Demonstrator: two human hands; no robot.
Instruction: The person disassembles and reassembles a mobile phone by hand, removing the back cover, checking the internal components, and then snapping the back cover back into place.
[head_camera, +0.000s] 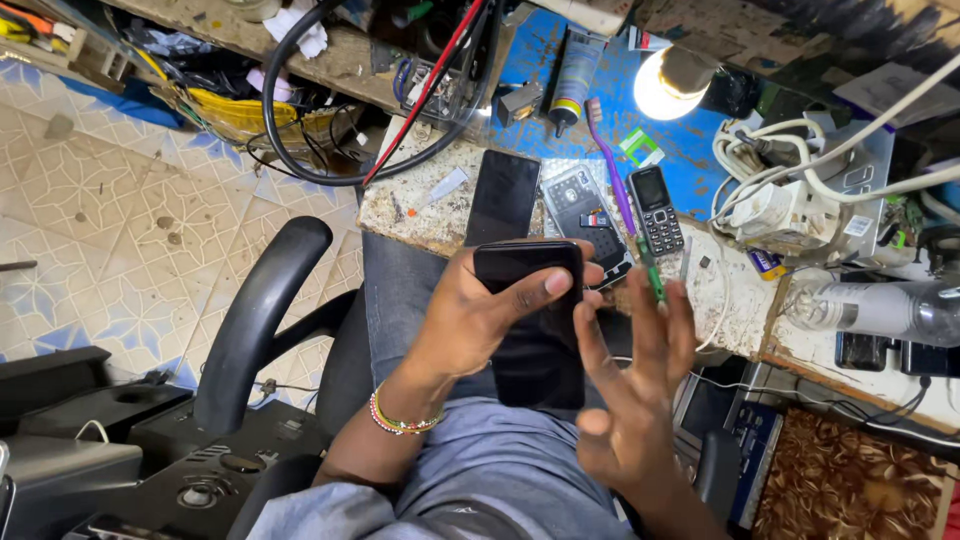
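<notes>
Gripping a glossy black smartphone (535, 310), the left hand (475, 315) shows its dark screen.

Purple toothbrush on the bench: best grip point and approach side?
Grip the purple toothbrush at mid-handle, from above, fingers closing across its narrow width. It lies flat, running from the blue surface down between the opened phone back and the small keypad phone, so side room is tight. The bristle end points away; the near end lies close to the right hand, probably the easier start.
</notes>
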